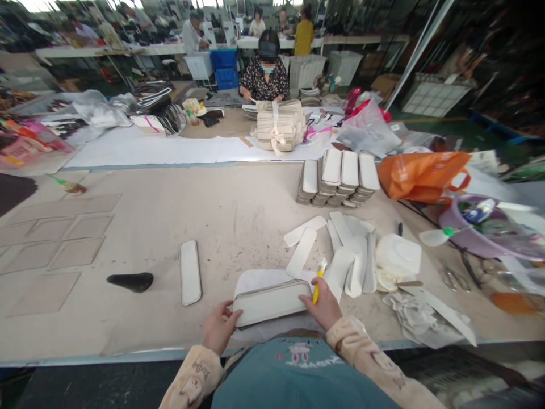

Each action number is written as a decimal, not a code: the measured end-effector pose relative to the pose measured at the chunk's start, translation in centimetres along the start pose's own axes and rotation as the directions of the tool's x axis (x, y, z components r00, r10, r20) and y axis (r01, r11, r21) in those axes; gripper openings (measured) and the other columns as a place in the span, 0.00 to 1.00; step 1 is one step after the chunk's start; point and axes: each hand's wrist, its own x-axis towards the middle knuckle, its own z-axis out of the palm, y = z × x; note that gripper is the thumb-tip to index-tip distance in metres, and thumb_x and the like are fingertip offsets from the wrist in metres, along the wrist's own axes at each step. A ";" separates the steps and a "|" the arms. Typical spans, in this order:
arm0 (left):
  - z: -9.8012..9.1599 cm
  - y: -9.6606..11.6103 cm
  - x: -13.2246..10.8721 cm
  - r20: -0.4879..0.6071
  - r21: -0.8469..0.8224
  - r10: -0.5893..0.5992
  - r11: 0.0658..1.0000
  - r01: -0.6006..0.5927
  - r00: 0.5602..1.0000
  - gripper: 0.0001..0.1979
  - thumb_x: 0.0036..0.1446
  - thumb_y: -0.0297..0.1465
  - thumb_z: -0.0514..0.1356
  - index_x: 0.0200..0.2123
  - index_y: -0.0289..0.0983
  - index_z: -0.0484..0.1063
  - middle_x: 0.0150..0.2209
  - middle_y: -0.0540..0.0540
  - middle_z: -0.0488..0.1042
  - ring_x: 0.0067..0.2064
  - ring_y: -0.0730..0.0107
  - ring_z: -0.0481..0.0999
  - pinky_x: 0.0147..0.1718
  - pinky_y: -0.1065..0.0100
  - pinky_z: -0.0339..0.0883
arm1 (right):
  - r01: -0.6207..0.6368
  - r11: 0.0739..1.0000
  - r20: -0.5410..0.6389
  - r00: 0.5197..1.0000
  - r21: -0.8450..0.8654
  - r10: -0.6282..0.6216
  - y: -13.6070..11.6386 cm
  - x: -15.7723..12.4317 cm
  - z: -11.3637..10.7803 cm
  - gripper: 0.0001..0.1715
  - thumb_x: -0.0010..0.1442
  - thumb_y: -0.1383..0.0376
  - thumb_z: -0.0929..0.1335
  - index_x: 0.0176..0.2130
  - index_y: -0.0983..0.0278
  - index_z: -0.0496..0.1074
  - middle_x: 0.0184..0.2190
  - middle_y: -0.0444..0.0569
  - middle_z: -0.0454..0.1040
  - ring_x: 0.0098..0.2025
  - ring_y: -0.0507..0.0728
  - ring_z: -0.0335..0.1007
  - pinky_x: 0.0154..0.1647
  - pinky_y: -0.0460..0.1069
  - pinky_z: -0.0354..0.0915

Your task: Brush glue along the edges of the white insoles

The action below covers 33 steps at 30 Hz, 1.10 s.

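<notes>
Between my hands, close to the table's front edge, is a long white panel (272, 304) with rounded corners and a dark rim, over a white sheet (259, 279). My left hand (220, 326) pinches its left end, thumb on top. At the right end, my right hand (322, 304) grips the panel and also holds a yellow-handled brush (317, 284), bristles pointing up. A similar white panel (189, 272) lies alone to the left, with a black curved tool (130, 281) beyond it. Loose white strips (340, 253) are heaped to the right of my right hand.
Stacks of white panels (340, 176) stand at the back right. A white plastic container (398, 255), scissors (455, 277), an orange bag (421, 175) and a purple basin (457, 221) occupy the right side. Another brush (70, 186) lies far left. A co-worker (264, 76) sits opposite, behind a tied bundle (279, 126).
</notes>
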 end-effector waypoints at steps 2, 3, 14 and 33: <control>0.2 0.1 -0.2 -0.002 -0.031 -0.021 0.999 0.021 1.000 0.26 0.51 0.47 0.55 0.48 0.37 0.65 0.31 0.51 0.71 0.23 0.68 0.76 0.26 0.67 0.70 | 0.025 0.999 -0.012 1.000 0.032 -0.024 0.2 0.1 0.2 0.23 0.53 0.59 0.67 0.47 0.62 0.60 0.43 0.52 0.71 0.45 0.62 0.71 0.45 0.57 0.68; 0.2 0.1 -0.2 -0.003 -0.048 -0.028 0.998 0.028 1.000 0.26 0.51 0.47 0.55 0.48 0.37 0.65 0.31 0.51 0.71 0.23 0.69 0.76 0.25 0.68 0.70 | 0.033 0.998 -0.014 0.999 0.047 -0.032 0.4 0.2 0.2 0.23 0.53 0.59 0.67 0.47 0.62 0.60 0.44 0.53 0.71 0.46 0.62 0.71 0.46 0.57 0.68; 0.7 1.0 -1.7 -0.124 -0.239 -0.064 0.970 0.033 0.990 0.32 0.45 0.45 0.63 0.50 0.34 0.65 0.43 0.42 0.70 0.21 0.73 0.73 0.23 0.66 0.71 | -0.012 0.995 -0.006 1.000 0.099 0.012 0.3 0.6 0.4 0.24 0.50 0.64 0.68 0.47 0.60 0.59 0.58 0.56 0.63 0.42 0.60 0.73 0.45 0.58 0.70; -2.9 6.7 -4.1 0.054 -0.841 -0.037 0.537 0.065 0.998 0.38 0.37 0.34 0.73 0.53 0.34 0.67 0.27 0.51 0.75 0.29 0.71 0.75 0.26 0.74 0.64 | 0.165 0.904 -0.068 0.986 0.394 -0.150 -4.8 0.3 -4.5 0.12 0.58 0.64 0.68 0.37 0.58 0.59 0.47 0.52 0.73 0.36 0.56 0.73 0.37 0.51 0.69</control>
